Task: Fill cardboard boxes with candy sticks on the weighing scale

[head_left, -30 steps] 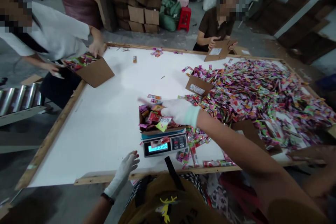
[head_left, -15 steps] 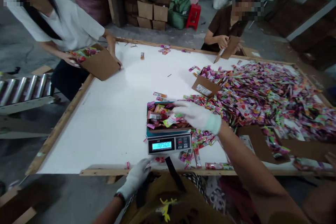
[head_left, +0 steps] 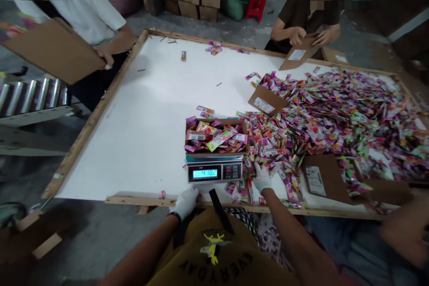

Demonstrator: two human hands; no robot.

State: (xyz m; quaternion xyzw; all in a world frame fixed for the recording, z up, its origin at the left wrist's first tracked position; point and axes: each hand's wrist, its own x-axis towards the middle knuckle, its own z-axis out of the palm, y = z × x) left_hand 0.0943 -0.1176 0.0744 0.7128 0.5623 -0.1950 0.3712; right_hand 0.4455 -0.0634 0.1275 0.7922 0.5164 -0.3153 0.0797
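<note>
My left hand (head_left: 185,202), in a white glove, lies on the table's wooden front edge with its fingers loosely extended, nothing visible in it. My right hand (head_left: 262,178), gloved too, reaches down among small candy packets (head_left: 268,143) just right of the scale; its thumb stands apart and no held packet shows. The digital scale (head_left: 214,170) is lit and seems to read 418.2. On its platform sits an open cardboard box (head_left: 217,154) filled with pink, purple and green packets.
A large packet heap (head_left: 335,116) covers the table's right side, with a labelled carton (head_left: 268,100) tipped in it and another carton (head_left: 323,178) nearer me. One co-worker (head_left: 97,9) holds a filled box at left, beside a roller conveyor (head_left: 33,96); another (head_left: 301,18) handles cardboard opposite.
My right hand has left the box and come down to the packets beside the scale. The display reading has changed. The left co-worker has lifted their box off the table, leftward.
</note>
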